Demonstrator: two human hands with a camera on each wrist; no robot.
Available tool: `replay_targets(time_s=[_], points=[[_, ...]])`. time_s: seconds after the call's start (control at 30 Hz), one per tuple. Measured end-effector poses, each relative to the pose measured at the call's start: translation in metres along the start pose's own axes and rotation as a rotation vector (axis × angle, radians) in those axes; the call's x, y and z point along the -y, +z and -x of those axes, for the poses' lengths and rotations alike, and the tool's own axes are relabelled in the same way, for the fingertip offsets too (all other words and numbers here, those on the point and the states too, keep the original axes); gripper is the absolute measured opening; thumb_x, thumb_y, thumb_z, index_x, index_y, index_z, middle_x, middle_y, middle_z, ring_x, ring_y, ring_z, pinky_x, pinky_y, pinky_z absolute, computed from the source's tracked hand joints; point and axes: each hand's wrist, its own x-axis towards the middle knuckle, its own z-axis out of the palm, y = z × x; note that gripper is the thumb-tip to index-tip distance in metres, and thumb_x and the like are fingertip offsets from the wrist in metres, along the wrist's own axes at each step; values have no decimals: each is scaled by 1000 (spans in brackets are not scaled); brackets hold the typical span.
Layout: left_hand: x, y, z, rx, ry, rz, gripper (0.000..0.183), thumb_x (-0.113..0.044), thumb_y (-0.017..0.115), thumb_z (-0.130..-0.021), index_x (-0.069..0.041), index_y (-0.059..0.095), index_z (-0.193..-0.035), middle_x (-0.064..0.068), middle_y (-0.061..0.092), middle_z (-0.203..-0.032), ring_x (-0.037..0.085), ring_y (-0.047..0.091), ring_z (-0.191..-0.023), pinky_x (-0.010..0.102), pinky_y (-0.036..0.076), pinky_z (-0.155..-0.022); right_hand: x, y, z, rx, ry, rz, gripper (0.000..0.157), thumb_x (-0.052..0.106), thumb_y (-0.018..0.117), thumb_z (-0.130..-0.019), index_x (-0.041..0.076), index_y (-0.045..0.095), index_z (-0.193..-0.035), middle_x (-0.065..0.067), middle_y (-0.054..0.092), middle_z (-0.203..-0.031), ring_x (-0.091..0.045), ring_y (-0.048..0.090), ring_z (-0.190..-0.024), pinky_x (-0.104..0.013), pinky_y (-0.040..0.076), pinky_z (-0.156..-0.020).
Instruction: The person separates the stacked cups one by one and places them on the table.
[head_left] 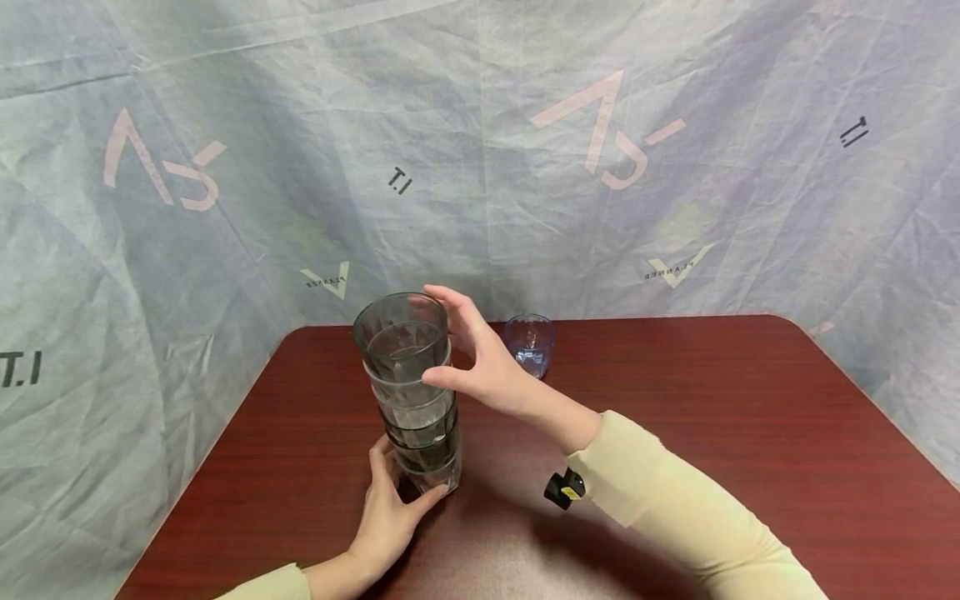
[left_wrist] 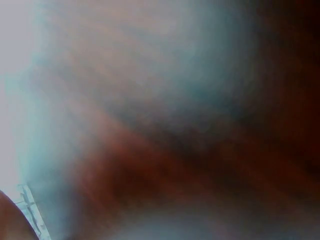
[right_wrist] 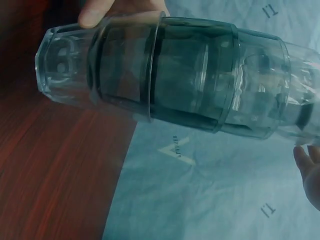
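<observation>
A tall stack of clear and smoky-grey tumblers [head_left: 416, 408] stands slightly tilted on the left half of the table, nested one inside another. My left hand [head_left: 390, 512] holds the bottom tumbler, thumb at the front and fingers round the far left side. Around the upper tumblers curves my right hand [head_left: 483, 358], its thumb on the near side and a finger by the top rim. The right wrist view shows the stack [right_wrist: 190, 75] lying across the picture, with left fingers [right_wrist: 95, 12] at its base. The left wrist view is too blurred to make out the stack.
A single bluish clear tumbler [head_left: 531, 346] stands near the table's back edge, behind the right hand. The dark red wooden table [head_left: 712, 400] meets a grey printed cloth [head_left: 480, 150] at the back and sides. A small black camera [head_left: 564, 488] sits at the right wrist.
</observation>
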Motion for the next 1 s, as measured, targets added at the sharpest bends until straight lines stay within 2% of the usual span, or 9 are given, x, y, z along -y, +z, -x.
replay_targets(time_s=[0.17, 0.43, 0.67, 1.0], points=[[0, 1, 0, 1, -9, 2, 94, -11, 86, -74, -9, 20, -142, 13, 47, -136, 24, 49, -124, 10, 32, -97, -4, 6, -6, 13, -6, -39, 88, 48, 69, -87, 5, 21, -148, -17, 40, -145, -27, 42, -131, -42, 33, -107], [0, 1, 0, -2, -1, 6, 94, -10, 86, -74, -8, 20, -142, 12, 48, -135, 24, 50, -123, 11, 33, -97, -7, 8, -7, 19, -9, -12, 83, 39, 72, -88, 10, 23, -149, -15, 46, -142, -24, 44, -130, -40, 32, -108], [0, 0, 0, 4, -7, 8, 94, -11, 86, -75, -9, 20, -142, 11, 48, -135, 22, 51, -122, 13, 34, -97, -8, 9, -8, 10, -18, -5, 84, 45, 71, -87, 10, 26, -148, -15, 49, -139, -27, 44, -129, -40, 29, -109], [2, 0, 0, 3, -10, 2, 93, -11, 85, -75, -10, 20, -142, 11, 48, -134, 21, 51, -121, 14, 35, -96, -8, 10, -7, -14, -45, 21, 85, 46, 71, -87, 6, 26, -147, -17, 48, -137, -25, 45, -127, -41, 32, -107]])
